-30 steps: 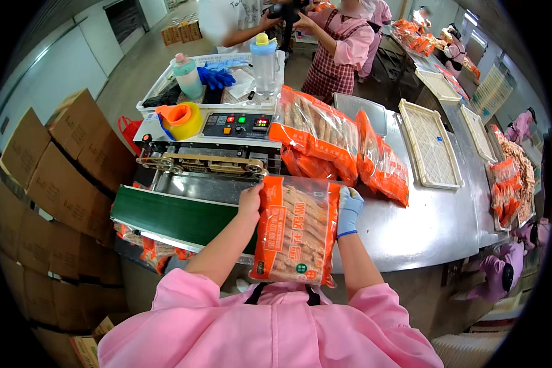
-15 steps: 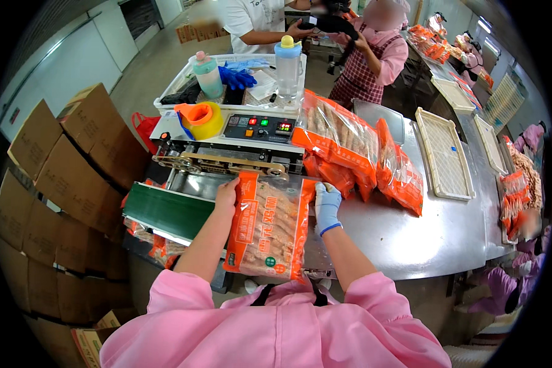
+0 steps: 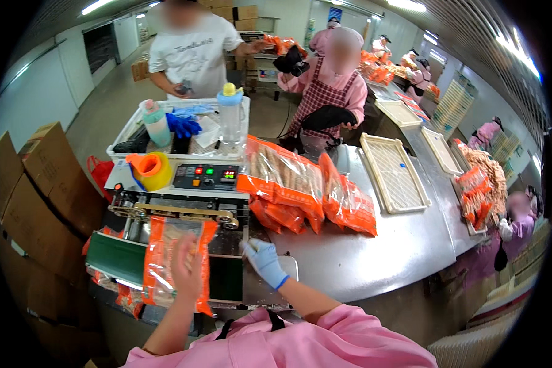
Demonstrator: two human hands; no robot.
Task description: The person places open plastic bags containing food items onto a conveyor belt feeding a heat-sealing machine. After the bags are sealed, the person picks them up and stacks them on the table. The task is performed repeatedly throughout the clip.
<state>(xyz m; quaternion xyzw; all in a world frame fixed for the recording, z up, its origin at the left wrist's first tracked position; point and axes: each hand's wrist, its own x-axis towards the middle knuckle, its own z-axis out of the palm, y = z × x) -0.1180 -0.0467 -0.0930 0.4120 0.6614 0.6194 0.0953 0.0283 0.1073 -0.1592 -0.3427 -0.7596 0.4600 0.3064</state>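
Sausages in a clear orange-edged bag (image 3: 168, 257) lie flat across the green belt (image 3: 116, 262) of the sealer (image 3: 184, 211), the bag's top edge just under the sealer's roller rail. The bare left hand (image 3: 187, 273) rests palm-down on the bag, fingers spread, pressing rather than gripping. The right hand (image 3: 264, 260), in a blue glove, hovers just right of the bag, near the belt's right end, fingers loosely open and holding nothing. Right of the sealer, a pile of filled bags (image 3: 300, 190) sits on the steel table (image 3: 380, 251). On top of the sealer stand an orange tape roll (image 3: 153, 168) and a white tray (image 3: 184, 122) with bottles and blue gloves. Left of the sealer, cardboard boxes (image 3: 37, 196) are stacked. Beyond the sealer, two other people stand.
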